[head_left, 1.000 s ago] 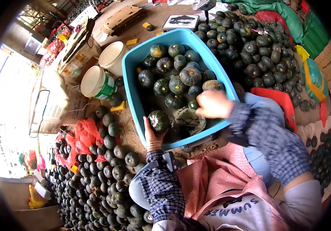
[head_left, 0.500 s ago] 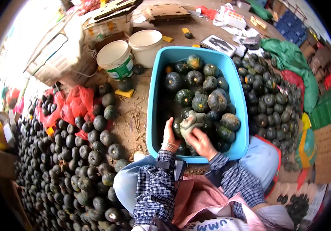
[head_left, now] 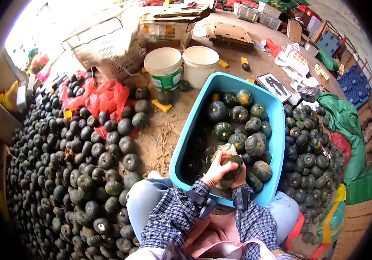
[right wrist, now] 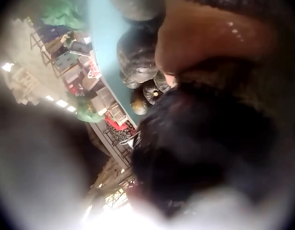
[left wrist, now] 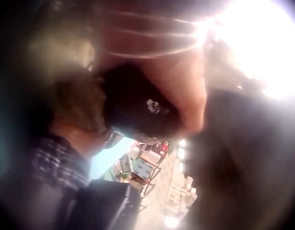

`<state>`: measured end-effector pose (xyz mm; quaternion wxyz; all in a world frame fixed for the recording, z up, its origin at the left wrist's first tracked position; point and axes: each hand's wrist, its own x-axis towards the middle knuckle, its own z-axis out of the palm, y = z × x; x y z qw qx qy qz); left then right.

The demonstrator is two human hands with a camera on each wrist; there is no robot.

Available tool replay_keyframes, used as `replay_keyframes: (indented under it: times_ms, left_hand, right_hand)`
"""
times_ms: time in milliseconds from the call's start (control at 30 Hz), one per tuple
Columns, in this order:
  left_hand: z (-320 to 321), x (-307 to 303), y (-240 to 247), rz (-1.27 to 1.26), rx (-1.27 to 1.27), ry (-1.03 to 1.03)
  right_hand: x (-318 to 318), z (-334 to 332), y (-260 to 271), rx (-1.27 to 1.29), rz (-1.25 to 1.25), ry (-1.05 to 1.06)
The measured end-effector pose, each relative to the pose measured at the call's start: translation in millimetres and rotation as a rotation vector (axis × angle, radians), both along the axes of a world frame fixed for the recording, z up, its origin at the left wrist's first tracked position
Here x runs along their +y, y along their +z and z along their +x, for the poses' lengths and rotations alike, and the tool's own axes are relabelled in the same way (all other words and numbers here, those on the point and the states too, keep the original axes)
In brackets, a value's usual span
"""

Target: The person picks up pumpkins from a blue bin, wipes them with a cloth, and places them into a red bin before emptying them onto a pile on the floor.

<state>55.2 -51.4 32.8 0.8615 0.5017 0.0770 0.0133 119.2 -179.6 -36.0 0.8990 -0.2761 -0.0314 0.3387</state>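
Over the near end of a blue tub (head_left: pixel 175 162), both hands hold one dark green pumpkin (head_left: pixel 234 162). My left hand (head_left: pixel 215 170) curls round its left side, thumb and fingers on its skin. On the other side my right hand (head_left: pixel 240 177) grips it from the right and below. A wet, greyish cloth (head_left: pixel 225 150) shows behind the left fingers, partly hidden by hand and pumpkin. In the left wrist view the pumpkin (left wrist: pixel 138 103) sits under the left hand (left wrist: pixel 171 72). Its dark mass (right wrist: pixel 200 139) fills the right wrist view below the right hand (right wrist: pixel 205 43).
More pumpkins (head_left: pixel 238 141) sit in dark water in the tub. A large pumpkin heap (head_left: pixel 82 173) spreads at left, another pile (head_left: pixel 309 164) at right. Two white buckets (head_left: pixel 163 63) stand beyond the tub's left side, near a red net (head_left: pixel 108 97). A scale (head_left: pixel 273 86) lies behind the tub.
The right hand has come down from over the tub, taken up the cloth and rubbed the pumpkin with it. Now both hands grip the pumpkin. The head view has swung so the tub sits further right.
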Motion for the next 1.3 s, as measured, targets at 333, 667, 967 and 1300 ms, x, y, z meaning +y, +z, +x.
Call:
replay_keyframes:
  times_ms: [333,667,967,1300]
  left_hand:
    - [6.2,-21.7,-11.5,0.952,0.31,0.305]
    - [19.4,9.0,-96.6,-0.366,0.134,0.149]
    - [-14.9,-9.0,-17.6,0.162,0.067,0.034]
    - [-0.2,-13.5,-12.8,0.115,-0.02,0.457]
  right_hand:
    - [9.6,-18.0,55.6,0.229,-0.19,-0.133]
    - [34.7,-75.0,40.5,-1.229,-1.217,-0.435]
    - [15.7,-19.4,53.8,0.07,-0.28,0.008]
    - [38.8,-69.2,40.6,-0.448,-0.86,-0.416]
